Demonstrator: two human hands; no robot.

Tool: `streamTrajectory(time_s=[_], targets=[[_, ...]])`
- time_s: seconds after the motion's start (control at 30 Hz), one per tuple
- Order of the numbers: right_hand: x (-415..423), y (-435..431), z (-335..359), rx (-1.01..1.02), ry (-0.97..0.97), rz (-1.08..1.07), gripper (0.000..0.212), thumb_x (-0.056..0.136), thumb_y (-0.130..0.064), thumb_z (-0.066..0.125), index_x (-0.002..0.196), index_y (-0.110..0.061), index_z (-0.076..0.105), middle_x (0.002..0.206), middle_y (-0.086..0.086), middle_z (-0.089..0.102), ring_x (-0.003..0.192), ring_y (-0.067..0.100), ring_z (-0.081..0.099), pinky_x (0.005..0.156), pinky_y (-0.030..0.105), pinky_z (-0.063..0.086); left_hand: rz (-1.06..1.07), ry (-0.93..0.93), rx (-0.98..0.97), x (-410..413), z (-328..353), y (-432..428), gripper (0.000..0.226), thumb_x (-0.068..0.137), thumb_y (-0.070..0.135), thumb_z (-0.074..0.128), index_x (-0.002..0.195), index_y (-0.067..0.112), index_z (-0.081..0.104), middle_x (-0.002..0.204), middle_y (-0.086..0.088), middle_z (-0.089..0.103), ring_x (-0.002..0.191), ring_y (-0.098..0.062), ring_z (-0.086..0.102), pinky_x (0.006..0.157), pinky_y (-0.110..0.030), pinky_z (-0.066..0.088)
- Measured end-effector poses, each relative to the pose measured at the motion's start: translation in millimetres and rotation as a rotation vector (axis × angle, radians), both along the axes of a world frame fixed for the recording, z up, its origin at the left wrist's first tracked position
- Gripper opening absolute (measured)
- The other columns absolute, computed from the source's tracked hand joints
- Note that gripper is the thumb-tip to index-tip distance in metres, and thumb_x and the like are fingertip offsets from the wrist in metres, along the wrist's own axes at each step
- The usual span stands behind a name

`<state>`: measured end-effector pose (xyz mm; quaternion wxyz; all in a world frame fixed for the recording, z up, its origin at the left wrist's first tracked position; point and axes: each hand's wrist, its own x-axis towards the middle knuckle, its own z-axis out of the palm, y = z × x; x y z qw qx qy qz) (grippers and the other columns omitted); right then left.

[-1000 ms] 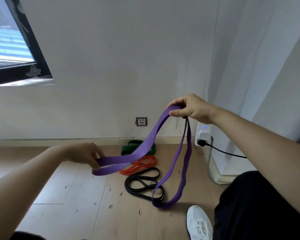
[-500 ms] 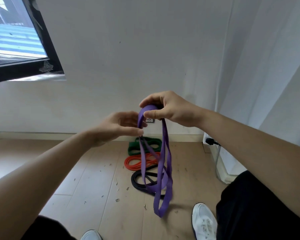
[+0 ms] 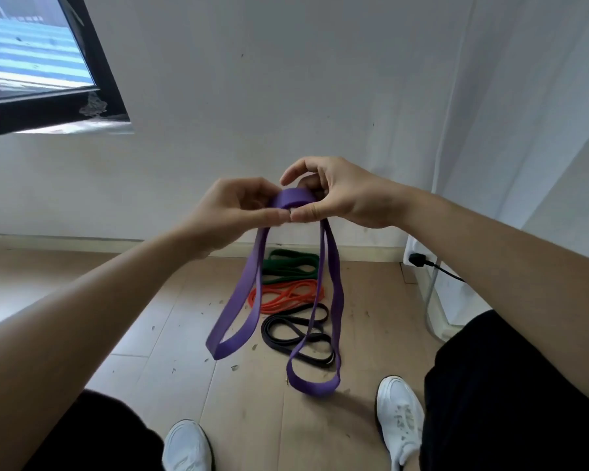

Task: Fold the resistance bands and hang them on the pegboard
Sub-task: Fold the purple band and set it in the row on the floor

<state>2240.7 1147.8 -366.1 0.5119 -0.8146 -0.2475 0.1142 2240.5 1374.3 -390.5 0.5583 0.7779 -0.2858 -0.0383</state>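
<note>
Pinched at centre frame between left hand [image 3: 238,205] and right hand [image 3: 337,195], fingers [image 3: 269,215] of both curled on the folded top of the purple band [image 3: 336,290], thumbs tip to tip. Hanging straight down from that grip in two long loops, long axis vertical, right loop reaching lower. Equally near to either hand. Flat, smooth, rubbery, ribbon-like. Below, coiled on the plank floor [image 3: 150,334]: green band [image 3: 293,263], orange band [image 3: 286,295], black band [image 3: 296,331]. No pegboard in view; likely a further doubling before hanging.
</note>
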Motion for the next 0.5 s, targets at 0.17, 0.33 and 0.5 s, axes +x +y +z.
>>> streamTrajectory(time_s=[0.17, 0.33, 0.5], targets=[[1.2, 5.0, -18.5, -0.031, 0.034, -0.04, 0.045, 0.079, 0.002, 0.08, 0.118, 0.003, 0.058, 0.101, 0.021, 0.067, 0.097, 0.036, 0.07, 0.091, 0.046, 0.059, 0.048, 0.029, -0.133, 2.1, 9.8, 9.4, 0.039, 0.083, 0.025, 0.078, 0.114, 0.003, 0.068, 0.098, -0.014, 0.072, 0.088, -0.024, 0.071, 0.088, -0.033, 0.059], [2.8, 12.9, -24.7, 0.046, -0.007, -0.109, 0.024, 0.084, -0.001, 0.076, 0.104, -0.005, 0.063, 0.094, 0.017, 0.065, 0.085, 0.027, 0.068, 0.084, 0.043, 0.06, 0.114, 0.06, -0.183, 9.6, 16.1, 30.8, 0.039, 0.077, 0.031, 0.079, 0.108, 0.008, 0.071, 0.087, -0.001, 0.072, 0.08, -0.016, 0.069, 0.077, -0.023, 0.056], [4.4, 18.7, -5.6, 0.239, -0.104, -0.16, 0.023, 0.093, -0.009, 0.069, 0.113, 0.0, 0.065, 0.087, 0.008, 0.06, 0.079, 0.021, 0.057, 0.075, 0.031, 0.055, 0.152, 0.069, -0.07, 14.1, 8.9, 43.3, 0.025, 0.084, 0.02, 0.074, 0.107, 0.012, 0.071, 0.094, -0.009, 0.073, 0.087, -0.026, 0.072, 0.087, -0.033, 0.061]])
